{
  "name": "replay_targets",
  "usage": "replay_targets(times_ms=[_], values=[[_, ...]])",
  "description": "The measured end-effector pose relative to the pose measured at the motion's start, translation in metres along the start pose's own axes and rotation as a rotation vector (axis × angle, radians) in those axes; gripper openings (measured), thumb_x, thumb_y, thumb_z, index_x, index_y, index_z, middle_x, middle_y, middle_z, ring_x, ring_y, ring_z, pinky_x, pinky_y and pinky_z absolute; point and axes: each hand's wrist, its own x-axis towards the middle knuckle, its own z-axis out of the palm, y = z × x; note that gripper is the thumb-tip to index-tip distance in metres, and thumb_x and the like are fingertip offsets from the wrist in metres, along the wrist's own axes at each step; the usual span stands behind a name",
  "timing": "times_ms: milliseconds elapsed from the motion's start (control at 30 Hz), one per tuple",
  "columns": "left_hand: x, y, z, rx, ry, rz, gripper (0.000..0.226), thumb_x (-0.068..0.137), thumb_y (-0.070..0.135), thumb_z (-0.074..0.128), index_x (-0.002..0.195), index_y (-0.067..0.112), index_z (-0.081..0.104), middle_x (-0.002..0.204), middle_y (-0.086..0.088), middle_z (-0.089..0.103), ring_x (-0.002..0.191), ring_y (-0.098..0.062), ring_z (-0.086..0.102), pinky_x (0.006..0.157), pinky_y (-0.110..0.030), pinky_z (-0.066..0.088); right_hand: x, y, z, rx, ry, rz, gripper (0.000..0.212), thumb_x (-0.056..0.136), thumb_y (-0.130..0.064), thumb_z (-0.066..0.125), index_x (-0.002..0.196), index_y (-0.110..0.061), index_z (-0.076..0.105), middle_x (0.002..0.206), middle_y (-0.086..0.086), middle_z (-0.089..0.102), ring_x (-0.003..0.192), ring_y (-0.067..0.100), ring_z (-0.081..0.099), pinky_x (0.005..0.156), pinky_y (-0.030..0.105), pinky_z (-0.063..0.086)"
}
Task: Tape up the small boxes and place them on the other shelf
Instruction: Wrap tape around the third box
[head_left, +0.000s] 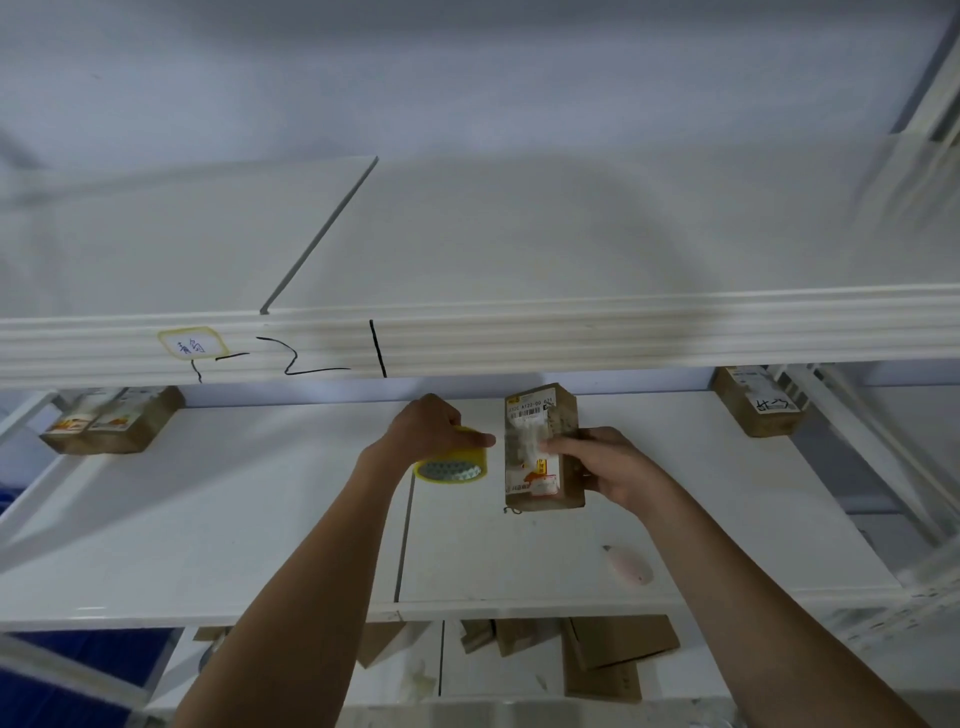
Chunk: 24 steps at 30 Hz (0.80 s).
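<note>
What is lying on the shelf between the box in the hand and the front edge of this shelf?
In the head view, only a small pink cutter lies there, toward the right of the box held by the right hand. The shelf is otherwise bare there.

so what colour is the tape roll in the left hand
Yellow tape roll, seen best in the head view.

I see a small pink cutter (629, 568) lying on the white middle shelf, near its front edge. On the beam above, a yellow-bordered label (191, 344) sits beside black marker scrawls (304, 356).
</note>
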Motion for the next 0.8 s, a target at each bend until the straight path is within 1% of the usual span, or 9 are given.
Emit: replay_targets(times_ms=[100,233,367,467,567,667,733,767,800], values=[[0.001,0.0,0.003,0.007,-0.014,-0.007,0.053,0.069,0.067,0.077,0.059,0.02,0.056,0.062,0.002,0.057,0.07,-0.017,0.063,0.063,-0.027,0.048,-0.001,0.001,-0.002,0.005,-0.01,-0.009,0.031,0.084,-0.014,0.078,0.113,-0.009,0.071,0.102,0.007,0.078,0.097,0.023,0.074,0.087,0.037,0.059],[0.0,0.003,0.003,0.019,-0.024,-0.008,0.053,0.069,0.07,0.075,0.063,0.02,0.06,0.07,0.001,0.062,0.077,-0.018,0.067,0.067,-0.028,0.051,0.001,0.006,-0.003,0.023,-0.032,-0.002,0.034,0.084,-0.016,0.078,0.117,-0.01,0.07,0.105,0.007,0.077,0.1,0.024,0.073,0.095,0.042,0.057],[0.002,0.008,0.004,0.008,-0.03,0.001,0.054,0.071,0.07,0.074,0.061,0.019,0.057,0.065,0.003,0.058,0.069,-0.014,0.062,0.063,-0.026,0.048,0.0,0.004,-0.006,0.067,-0.056,-0.016,0.033,0.087,-0.015,0.075,0.119,-0.01,0.07,0.108,0.01,0.076,0.104,0.027,0.072,0.096,0.042,0.056],[0.005,0.009,0.003,-0.013,-0.031,0.011,0.056,0.07,0.07,0.075,0.061,0.016,0.059,0.064,0.002,0.058,0.066,-0.014,0.061,0.065,-0.029,0.051,-0.001,0.002,-0.006,0.092,-0.075,-0.03,0.033,0.088,-0.014,0.073,0.121,-0.009,0.069,0.111,0.013,0.075,0.107,0.031,0.07,0.097,0.043,0.055],[0.008,0.013,0.0,-0.031,-0.011,0.044,0.057,0.072,0.064,0.077,0.056,0.016,0.053,0.057,0.002,0.052,0.059,-0.013,0.055,0.061,-0.027,0.045,-0.003,0.001,-0.004,0.176,-0.097,-0.03,0.034,0.092,-0.012,0.067,0.125,-0.007,0.067,0.114,0.016,0.073,0.109,0.032,0.069,0.092,0.04,0.056],[0.008,0.018,-0.004,-0.057,0.03,0.09,0.061,0.073,0.06,0.079,0.05,0.017,0.042,0.049,0.005,0.04,0.049,-0.009,0.042,0.056,-0.025,0.036,-0.006,-0.003,0.005,0.257,-0.097,-0.036,0.029,0.098,-0.014,0.056,0.124,-0.01,0.066,0.114,0.014,0.074,0.103,0.029,0.071,0.081,0.037,0.057],[0.01,0.02,-0.006,-0.06,0.032,0.114,0.062,0.073,0.06,0.079,0.05,0.018,0.039,0.049,0.006,0.037,0.048,-0.01,0.039,0.056,-0.026,0.035,-0.005,-0.005,0.014,0.276,-0.082,-0.051,0.026,0.099,-0.024,0.06,0.122,-0.014,0.067,0.113,0.011,0.074,0.103,0.028,0.072,0.084,0.038,0.057],[0.011,0.021,-0.006,-0.046,0.023,0.122,0.062,0.073,0.062,0.078,0.051,0.018,0.04,0.05,0.005,0.038,0.05,-0.01,0.04,0.058,-0.027,0.035,-0.004,-0.005,0.017,0.252,-0.068,-0.064,0.029,0.096,-0.029,0.066,0.122,-0.015,0.067,0.113,0.01,0.075,0.104,0.027,0.072,0.088,0.04,0.057],[0.011,0.021,-0.006,-0.029,0.016,0.126,0.062,0.072,0.063,0.078,0.052,0.017,0.041,0.052,0.004,0.04,0.051,-0.011,0.042,0.059,-0.028,0.037,-0.002,-0.005,0.021,0.219,-0.045,-0.076,0.033,0.092,-0.029,0.072,0.122,-0.015,0.068,0.112,0.009,0.075,0.103,0.027,0.073,0.091,0.041,0.057]])
